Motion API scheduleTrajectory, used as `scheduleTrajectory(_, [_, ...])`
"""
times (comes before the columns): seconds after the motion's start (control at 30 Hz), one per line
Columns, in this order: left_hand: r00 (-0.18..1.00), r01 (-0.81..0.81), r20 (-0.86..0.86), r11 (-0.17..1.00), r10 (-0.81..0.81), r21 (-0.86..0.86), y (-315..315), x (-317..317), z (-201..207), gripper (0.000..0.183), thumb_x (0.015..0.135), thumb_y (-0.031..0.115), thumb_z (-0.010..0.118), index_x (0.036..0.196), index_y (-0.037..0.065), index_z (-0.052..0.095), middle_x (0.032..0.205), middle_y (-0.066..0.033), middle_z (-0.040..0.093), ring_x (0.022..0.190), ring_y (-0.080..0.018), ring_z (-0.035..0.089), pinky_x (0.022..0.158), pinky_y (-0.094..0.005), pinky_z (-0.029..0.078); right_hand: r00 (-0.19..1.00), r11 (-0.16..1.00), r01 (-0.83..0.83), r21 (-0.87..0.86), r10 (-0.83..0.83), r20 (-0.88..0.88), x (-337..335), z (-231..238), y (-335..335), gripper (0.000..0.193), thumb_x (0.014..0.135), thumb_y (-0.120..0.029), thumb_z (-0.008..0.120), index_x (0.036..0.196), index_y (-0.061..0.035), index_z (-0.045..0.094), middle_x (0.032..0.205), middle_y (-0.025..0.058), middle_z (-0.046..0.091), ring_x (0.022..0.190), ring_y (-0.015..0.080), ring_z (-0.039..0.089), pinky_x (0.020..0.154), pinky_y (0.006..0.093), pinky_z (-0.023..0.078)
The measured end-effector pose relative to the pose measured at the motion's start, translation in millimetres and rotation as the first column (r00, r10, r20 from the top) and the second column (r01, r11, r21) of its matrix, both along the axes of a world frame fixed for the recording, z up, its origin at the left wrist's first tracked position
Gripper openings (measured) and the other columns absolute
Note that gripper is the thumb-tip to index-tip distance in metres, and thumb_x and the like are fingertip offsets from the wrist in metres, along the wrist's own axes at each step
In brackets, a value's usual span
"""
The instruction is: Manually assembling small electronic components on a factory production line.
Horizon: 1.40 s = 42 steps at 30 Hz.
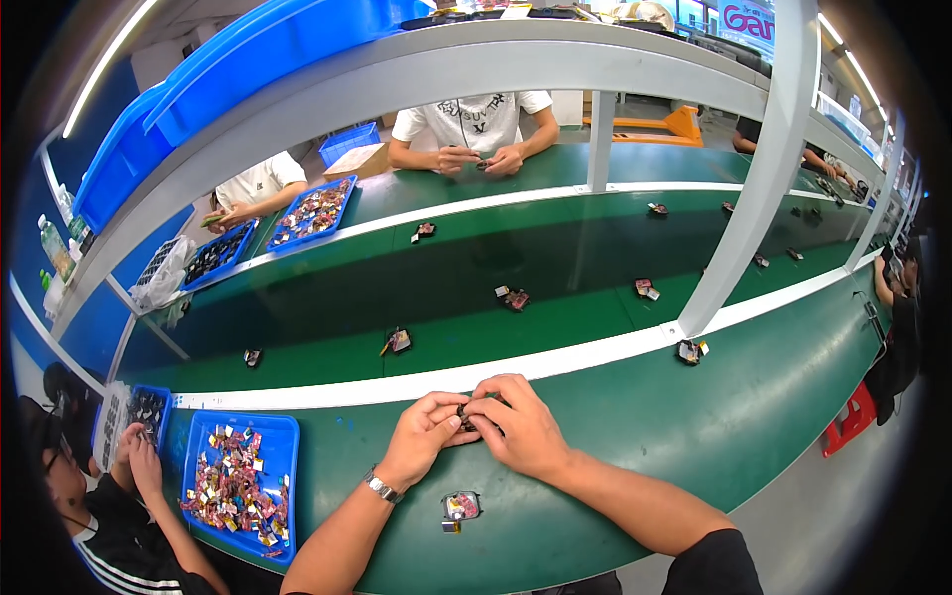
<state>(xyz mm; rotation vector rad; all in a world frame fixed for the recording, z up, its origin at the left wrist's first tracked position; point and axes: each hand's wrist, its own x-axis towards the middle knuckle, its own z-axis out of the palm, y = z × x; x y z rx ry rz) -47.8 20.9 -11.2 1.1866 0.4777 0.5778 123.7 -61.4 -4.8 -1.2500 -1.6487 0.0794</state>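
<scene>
My left hand [420, 442] and my right hand [524, 428] meet over the green work surface [615, 416]. Between their fingertips they pinch a small black part [464, 417], mostly covered by the fingers, so its exact kind does not show. Both hands are closed on it. Below them, close to my left wrist, a small dark-framed assembly [461, 507] lies on the surface, with pink and silvery pieces inside and a yellowish tab at its lower end. Neither hand touches it.
At left, a blue tray [297, 466] holds many small pink, white and yellow pieces. A conveyor belt [456, 357] beyond the white rail [397, 388] carries several scattered assemblies. A grey post [739, 198] rises at right. Co-workers sit at left and across.
</scene>
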Motion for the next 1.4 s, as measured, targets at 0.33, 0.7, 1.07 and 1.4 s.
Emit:
scheduleTrajectory(0.33, [0.998, -0.030, -0.047, 0.999, 0.029, -0.021, -1.2, 1.1, 2.3, 0.025, 0.099, -0.001, 0.047, 0.123, -0.002, 0.049, 0.118, -0.0136, 0.063, 0.108, -0.0219, 0.064, 0.095, -0.0387, 0.056, 0.969, 0.995, 0.036, 0.094, -0.058, 0.240, -1.4, 5.4, -4.0, 0.022, 0.070, -0.001, 0.073, 0.091, -0.0045, 0.067, 0.093, 0.0067, 0.061, 0.088, 0.0243, 0.060, 0.072, 0.0335, 0.052])
scheduleTrajectory(0.7, [0.999, -0.037, -0.026, 0.999, 0.036, -0.026, -2.5, 3.6, 5.8, 0.025, 0.099, -0.002, 0.046, 0.123, -0.003, 0.049, 0.119, -0.0146, 0.062, 0.107, -0.0223, 0.065, 0.095, -0.0376, 0.056, 0.945, 0.988, 0.102, 0.118, -0.133, 0.300, -4.4, 7.3, -3.7, 0.020, 0.071, -0.002, 0.072, 0.090, -0.0033, 0.066, 0.092, 0.0062, 0.059, 0.087, 0.0237, 0.060, 0.071, 0.0330, 0.053])
scheduleTrajectory(1.07, [0.999, -0.017, -0.041, 0.999, 0.016, -0.037, -3.8, 5.2, 10.1, 0.024, 0.100, -0.001, 0.044, 0.123, -0.002, 0.050, 0.119, -0.0124, 0.062, 0.108, -0.0187, 0.062, 0.095, -0.0336, 0.055, 0.948, 0.988, 0.095, 0.121, -0.127, 0.291, -2.6, 7.8, -0.6, 0.023, 0.071, 0.000, 0.073, 0.092, -0.0041, 0.067, 0.092, 0.0067, 0.059, 0.086, 0.0237, 0.059, 0.071, 0.0338, 0.053])
scheduleTrajectory(1.4, [0.987, -0.143, -0.065, 0.989, 0.146, 0.040, -7.5, 12.6, 4.2, 0.020, 0.098, 0.002, 0.052, 0.117, -0.003, 0.053, 0.112, -0.0123, 0.065, 0.098, -0.0161, 0.066, 0.079, -0.0295, 0.060, 0.980, 0.976, -0.037, -0.212, -0.006, -0.198, 3.5, 7.3, 1.5, 0.022, 0.080, 0.000, 0.072, 0.100, 0.0000, 0.065, 0.096, 0.0108, 0.063, 0.079, 0.0204, 0.066, 0.068, 0.0293, 0.055])
